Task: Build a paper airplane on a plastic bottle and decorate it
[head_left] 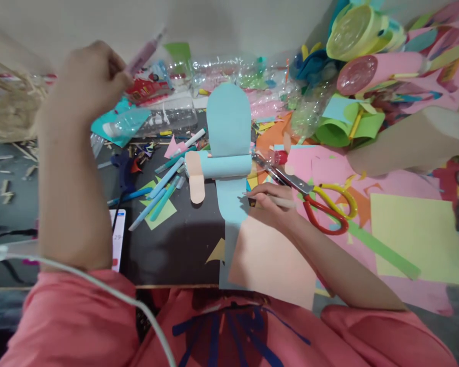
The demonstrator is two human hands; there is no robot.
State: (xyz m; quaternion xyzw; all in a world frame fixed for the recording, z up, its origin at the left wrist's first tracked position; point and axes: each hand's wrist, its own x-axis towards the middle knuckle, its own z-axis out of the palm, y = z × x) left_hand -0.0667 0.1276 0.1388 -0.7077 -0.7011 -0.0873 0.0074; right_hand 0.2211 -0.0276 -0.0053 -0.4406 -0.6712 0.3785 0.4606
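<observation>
My left hand (95,76) is raised at the upper left, its fingers closed on a pink marker (143,53) that points up and to the right. In my right hand (270,203) is a slim pale pen (285,202), its tip by the lower end of a light blue paper piece. That round-ended blue paper (229,120) stands above and hangs below a small blue paper-wrapped tube (226,166). Around the tube's left end goes a peach paper strip (196,178) with a rounded tip. What the lower blue end rests on is partly hidden.
Scissors (329,204) with red and yellow handles lie right of my right hand. Several blue and green markers (160,196) are on the dark table at left. Clear plastic bottles (168,114) line the back. Peach paper (271,255) lies in front; a white cable (99,285) crosses my left arm.
</observation>
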